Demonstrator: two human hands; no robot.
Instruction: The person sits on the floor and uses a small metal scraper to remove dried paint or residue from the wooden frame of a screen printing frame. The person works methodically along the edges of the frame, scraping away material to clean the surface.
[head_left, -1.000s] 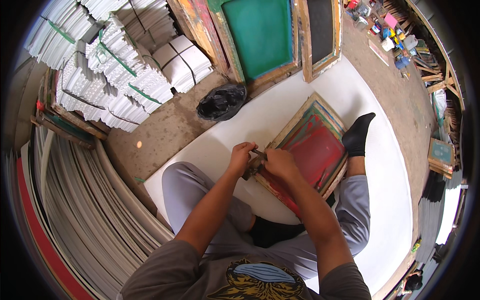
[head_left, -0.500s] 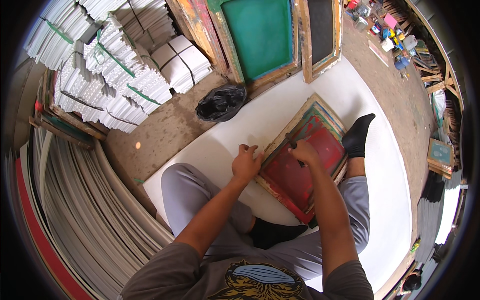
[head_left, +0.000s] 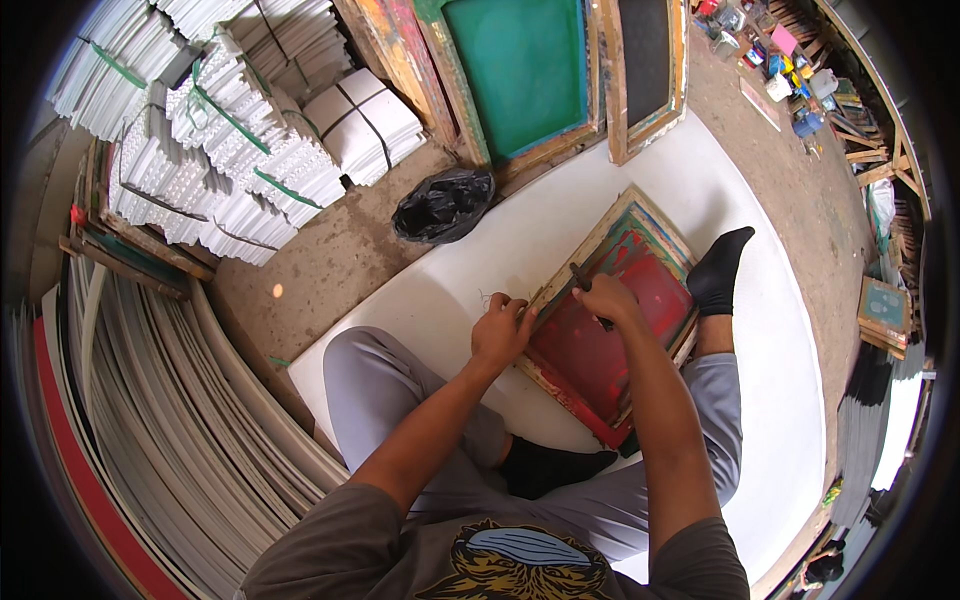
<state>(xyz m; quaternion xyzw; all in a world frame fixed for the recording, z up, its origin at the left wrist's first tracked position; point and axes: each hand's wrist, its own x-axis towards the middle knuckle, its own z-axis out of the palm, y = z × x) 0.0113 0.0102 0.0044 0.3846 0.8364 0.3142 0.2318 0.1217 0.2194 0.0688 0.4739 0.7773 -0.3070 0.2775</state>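
A framed printing screen [head_left: 610, 345] with a wooden border and red-stained mesh lies tilted between my legs on a white sheet. My right hand [head_left: 608, 300] is closed round a dark hand tool [head_left: 579, 276] above the screen's upper left part; its exact kind is unclear. At the frame's left edge, my left hand [head_left: 502, 332] has bent fingers drawn together. Whatever they pinch is too small to make out. A few thin strands [head_left: 487, 298] show beside those fingertips on the white sheet.
Beyond the white sheet [head_left: 420, 295] sits a black plastic bag [head_left: 443, 205]. Larger screens, one with green mesh [head_left: 518, 75], lean behind it. Strapped white stacks [head_left: 365, 125] stand at far left. My socked foot [head_left: 718, 272] lies right of the screen.
My left hand has moved slightly right and up to the frame's edge, its fingers closing in. The right hand and its tool have barely shifted.
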